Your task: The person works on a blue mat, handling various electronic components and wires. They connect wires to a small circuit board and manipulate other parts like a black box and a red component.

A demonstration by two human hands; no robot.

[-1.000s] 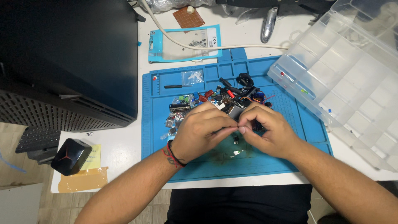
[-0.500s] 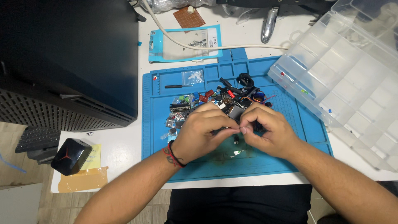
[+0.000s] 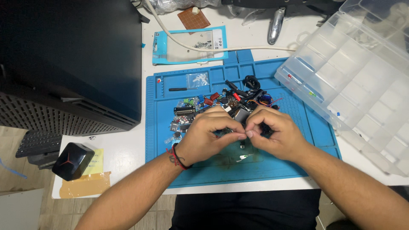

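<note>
Small part pinched between fingertips (image 3: 248, 133) of both hands, too small and covered to tell what kind; it sits right where the 2 hands meet, low over the blue work mat (image 3: 298, 157). Left hand (image 3: 204, 138) curled, thumb and forefinger pressed together on the part from the left. Right hand (image 3: 272, 136) curled the same way, fingers closed on it from the right, knuckles touching the left hand's. Red cord bracelet (image 3: 177, 157) on left wrist. Just beyond the hands, on the mat, a loose pile of electronic components (image 3: 226, 102): mixed black, red, blue, green bits, some partly hidden by the fingers. A couple of stray tiny parts (image 3: 243, 156) on the mat just under the hands. Small clear zip bag (image 3: 198, 79) with pale parts inside lies at the mat's far edge. Clear plastic compartment organizer (image 3: 362, 85) to the right, lid open, overlapping the mat's right corner; most compartments look bare, a few tiny coloured bits in cells near its left rim. Blue-edged packet (image 3: 189, 44) beyond the mat holds a few small dark parts. White cable (image 3: 221, 49) crosses it. Black computer case (image 3: 68, 59) on the left, black faceted box (image 3: 73, 161) near the table's front-left corner.
</note>
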